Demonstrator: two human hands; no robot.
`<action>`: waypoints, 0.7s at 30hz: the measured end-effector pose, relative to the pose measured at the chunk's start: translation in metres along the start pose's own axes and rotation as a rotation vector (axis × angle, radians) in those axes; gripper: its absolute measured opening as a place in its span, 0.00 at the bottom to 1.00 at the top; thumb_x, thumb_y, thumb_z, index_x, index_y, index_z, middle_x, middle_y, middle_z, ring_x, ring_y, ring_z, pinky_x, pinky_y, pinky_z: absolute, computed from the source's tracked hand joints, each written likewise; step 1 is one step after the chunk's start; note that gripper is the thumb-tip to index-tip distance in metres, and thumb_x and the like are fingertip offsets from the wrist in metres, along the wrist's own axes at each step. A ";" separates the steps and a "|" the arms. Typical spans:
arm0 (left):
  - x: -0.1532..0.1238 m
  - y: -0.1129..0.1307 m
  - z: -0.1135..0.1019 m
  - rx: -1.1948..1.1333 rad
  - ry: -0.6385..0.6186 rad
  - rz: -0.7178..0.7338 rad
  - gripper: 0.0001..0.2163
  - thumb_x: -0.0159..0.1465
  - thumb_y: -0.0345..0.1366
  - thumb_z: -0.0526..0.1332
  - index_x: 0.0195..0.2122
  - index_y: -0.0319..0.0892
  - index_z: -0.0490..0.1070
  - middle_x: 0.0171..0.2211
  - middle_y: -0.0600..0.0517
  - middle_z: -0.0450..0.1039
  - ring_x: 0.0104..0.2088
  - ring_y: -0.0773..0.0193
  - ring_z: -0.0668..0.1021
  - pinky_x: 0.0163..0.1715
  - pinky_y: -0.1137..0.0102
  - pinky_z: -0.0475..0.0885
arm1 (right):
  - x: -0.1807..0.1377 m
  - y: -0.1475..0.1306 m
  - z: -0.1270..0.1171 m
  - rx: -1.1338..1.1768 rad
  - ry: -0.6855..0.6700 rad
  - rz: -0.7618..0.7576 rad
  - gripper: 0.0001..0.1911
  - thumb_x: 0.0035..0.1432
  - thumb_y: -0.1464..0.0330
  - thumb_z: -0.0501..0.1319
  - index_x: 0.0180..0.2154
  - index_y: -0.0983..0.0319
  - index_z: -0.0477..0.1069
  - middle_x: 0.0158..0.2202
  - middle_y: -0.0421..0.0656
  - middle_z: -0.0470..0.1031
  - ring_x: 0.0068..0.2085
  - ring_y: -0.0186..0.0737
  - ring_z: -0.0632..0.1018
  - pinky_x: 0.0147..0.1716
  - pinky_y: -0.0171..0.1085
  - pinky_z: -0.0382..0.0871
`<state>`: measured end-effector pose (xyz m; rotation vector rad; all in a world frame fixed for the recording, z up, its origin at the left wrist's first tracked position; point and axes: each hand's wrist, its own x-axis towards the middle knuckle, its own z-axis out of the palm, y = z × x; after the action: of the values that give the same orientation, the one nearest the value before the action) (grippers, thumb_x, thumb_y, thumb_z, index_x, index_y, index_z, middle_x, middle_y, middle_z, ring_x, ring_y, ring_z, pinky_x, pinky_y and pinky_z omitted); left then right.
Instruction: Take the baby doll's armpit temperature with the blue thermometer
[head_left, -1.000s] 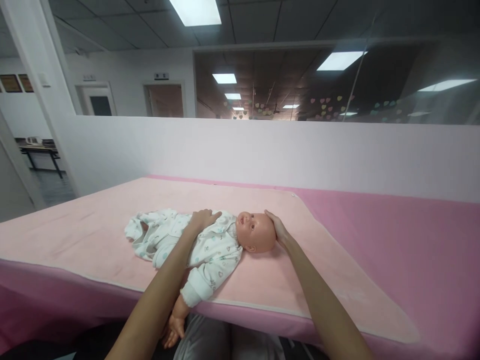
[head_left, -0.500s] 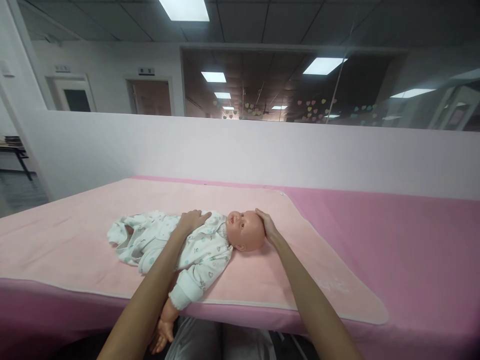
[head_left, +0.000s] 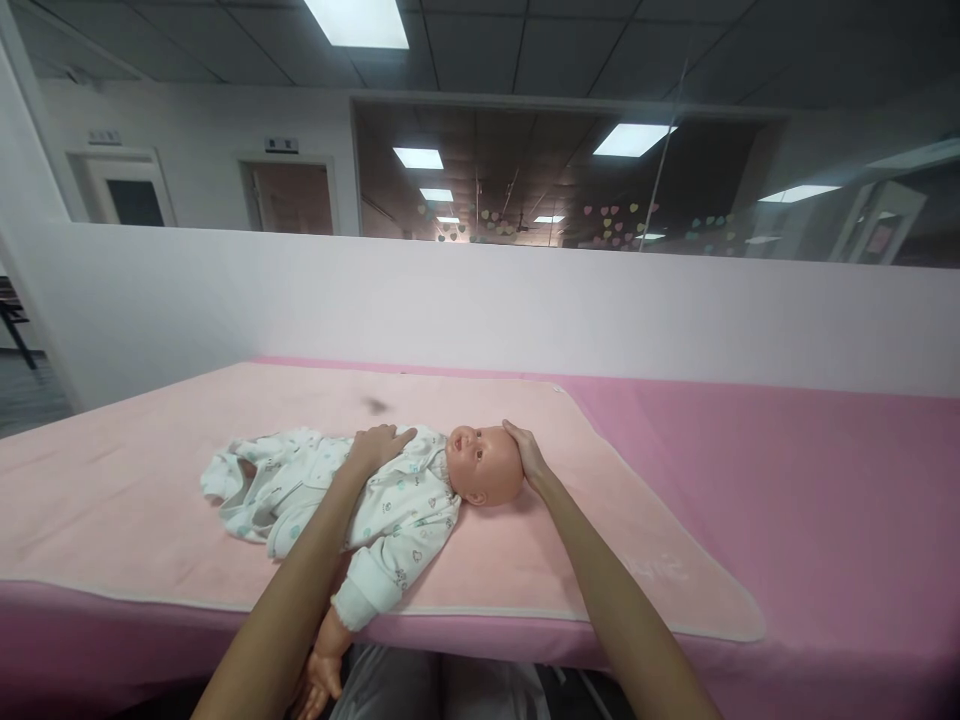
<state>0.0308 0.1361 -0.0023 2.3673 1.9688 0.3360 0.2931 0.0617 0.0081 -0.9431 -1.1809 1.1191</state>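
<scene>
A baby doll (head_left: 486, 466) in a white printed outfit (head_left: 405, 510) lies on its back on a pale pink mat (head_left: 525, 570), head to the right. Across the doll's chest and belly rests my left hand (head_left: 381, 447), open with the fingers laid flat on the cloth. My right hand (head_left: 528, 452) cups the crown of the doll's bald head, fingers stretched along it and not closed. One doll arm hangs over the near edge of the mat, its bare hand (head_left: 324, 672) beside my left forearm. The far arm of the doll is hidden.
Under the mat lies a darker pink cover (head_left: 840, 500) that reaches to the right and over the front edge. A white low wall (head_left: 480, 310) stands behind. Beyond it are doors, a window (head_left: 570, 180) and ceiling lights. My lap (head_left: 442, 685) is below the front edge.
The view has shifted slightly, so the scene sits a little further left. A small dark blur now shows over the mat behind the doll. Both hands keep their places on the doll.
</scene>
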 end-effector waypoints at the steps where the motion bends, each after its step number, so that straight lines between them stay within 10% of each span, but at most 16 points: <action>1: 0.000 0.000 0.000 -0.001 0.000 -0.002 0.28 0.59 0.54 0.40 0.39 0.39 0.71 0.44 0.38 0.73 0.46 0.47 0.73 0.45 0.57 0.63 | 0.001 0.000 0.000 -0.002 -0.005 0.003 0.19 0.46 0.53 0.61 0.25 0.64 0.73 0.32 0.47 0.79 0.41 0.48 0.76 0.42 0.40 0.67; 21: -0.007 0.008 -0.003 -0.109 0.060 -0.027 0.26 0.59 0.53 0.44 0.37 0.38 0.72 0.42 0.39 0.74 0.45 0.47 0.74 0.46 0.56 0.63 | 0.015 0.010 -0.011 -0.023 -0.029 0.001 0.21 0.44 0.53 0.63 0.30 0.66 0.76 0.33 0.45 0.78 0.38 0.44 0.76 0.40 0.38 0.66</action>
<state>0.0364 0.1277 0.0010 2.2878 1.9512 0.5053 0.3031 0.0783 0.0001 -0.9481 -1.2193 1.1253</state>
